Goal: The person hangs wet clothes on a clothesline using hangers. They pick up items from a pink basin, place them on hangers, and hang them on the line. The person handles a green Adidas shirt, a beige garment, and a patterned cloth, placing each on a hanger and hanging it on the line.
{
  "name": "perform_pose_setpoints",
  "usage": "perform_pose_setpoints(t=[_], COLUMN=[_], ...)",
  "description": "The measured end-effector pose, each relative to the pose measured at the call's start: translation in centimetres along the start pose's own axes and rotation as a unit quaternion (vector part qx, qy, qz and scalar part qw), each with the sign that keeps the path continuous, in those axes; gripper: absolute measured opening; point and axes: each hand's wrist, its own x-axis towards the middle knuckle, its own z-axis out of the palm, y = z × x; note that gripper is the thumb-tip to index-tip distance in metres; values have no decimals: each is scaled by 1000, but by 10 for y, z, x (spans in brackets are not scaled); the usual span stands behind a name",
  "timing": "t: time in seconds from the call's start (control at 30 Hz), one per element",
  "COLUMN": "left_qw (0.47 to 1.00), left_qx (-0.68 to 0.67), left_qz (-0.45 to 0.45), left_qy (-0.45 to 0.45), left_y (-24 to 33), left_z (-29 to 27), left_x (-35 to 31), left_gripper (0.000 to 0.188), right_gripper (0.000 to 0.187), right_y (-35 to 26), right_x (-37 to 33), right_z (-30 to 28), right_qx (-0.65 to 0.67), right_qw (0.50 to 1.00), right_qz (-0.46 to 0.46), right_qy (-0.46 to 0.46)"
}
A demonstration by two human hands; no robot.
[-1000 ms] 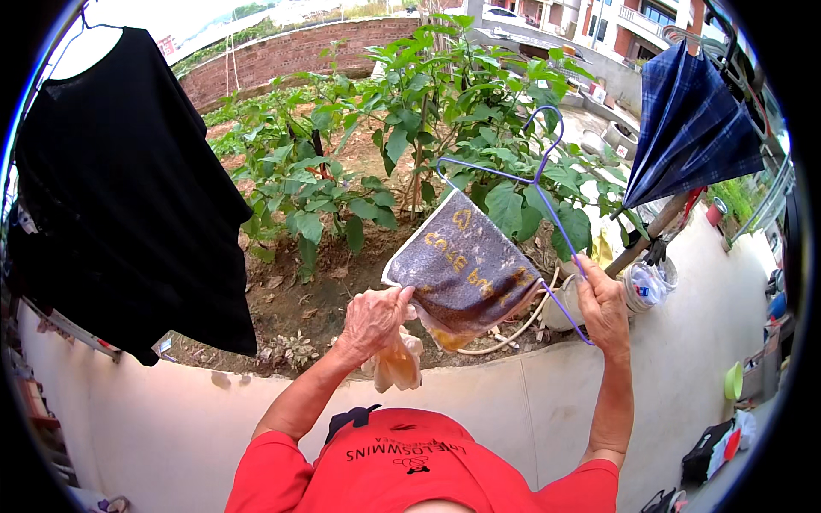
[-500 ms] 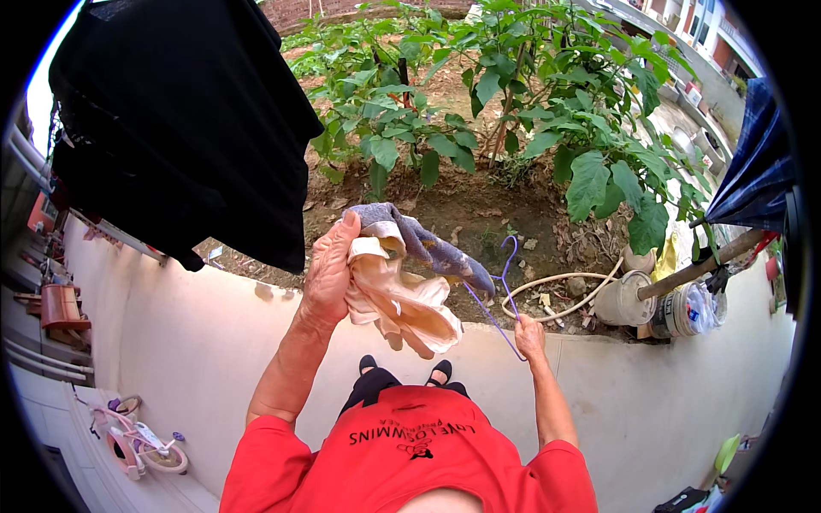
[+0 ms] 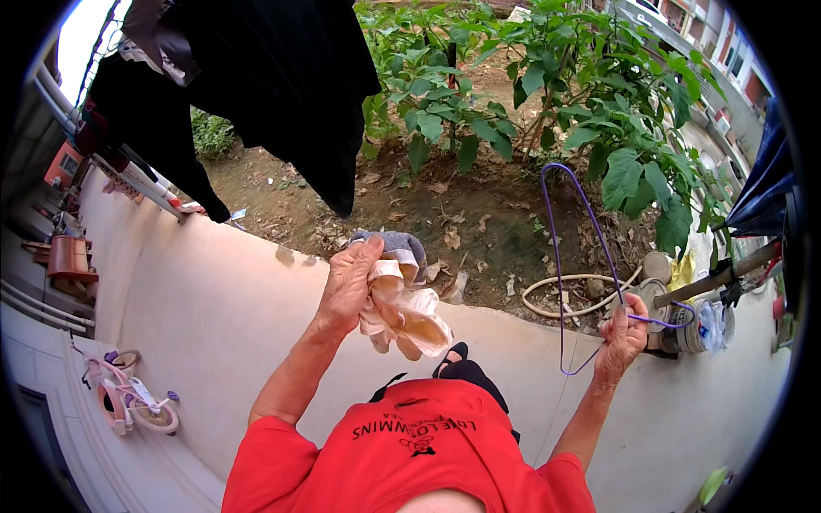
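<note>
My left hand (image 3: 349, 286) is closed on a bunched garment, thumb on top. Its soft cream-pink fabric (image 3: 409, 318) hangs in loose folds below the fingers, and a grey part (image 3: 409, 246) shows above and behind. What kind of garment it is, I cannot tell. Out to the right, my right hand (image 3: 623, 338) grips a purple wire clothes hanger (image 3: 560, 166) near its hook. The hook points right, while the long frame stands up and to the left of the hand. Hanger and garment are apart.
Black clothes (image 3: 282, 85) hang at upper left. Beyond the pale concrete edge lies a soil bed with leafy plants (image 3: 629, 179) and a beige hose (image 3: 539, 306). Buckets (image 3: 654, 295), a wooden pole (image 3: 718, 282) and a blue umbrella-like cloth (image 3: 761, 184) stand right. A child's pink bicycle (image 3: 128, 393) is at lower left.
My right hand has moved right and up, turning the hanger so its hook now points right. The hanger has come away from the garment, whose grey part no longer stretches toward it.
</note>
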Motion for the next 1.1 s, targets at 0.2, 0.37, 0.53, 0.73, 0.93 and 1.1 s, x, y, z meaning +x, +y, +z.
perform_pose_setpoints(t=[0.2,0.37,0.53,0.73,0.93,1.1], left_qw=[988,982,973,973,968,959], left_qx=[-67,-63,-84,-137,-192,-182], left_qz=[52,51,29,33,11,20], left_qy=[125,173,211,181,164,214], left_y=[-4,4,5,24,81,99], left_z=[-37,-71,-86,-92,-71,-69], left_x=[-55,-99,-120,-124,-146,-162], left_gripper=[22,22,22,18,22,29], right_gripper=[31,28,28,24,16,17], right_y=[-1,-36,-60,-22,24,51], right_x=[-71,-111,-122,-148,-140,-122], right_z=[88,134,165,243,279,292], right_qx=[16,314,471,536,289,221], right_qw=[984,934,808,656,636,614], right_qz=[-40,59,77,166,175,178], right_qy=[-173,-161,-346,-505,-694,-737])
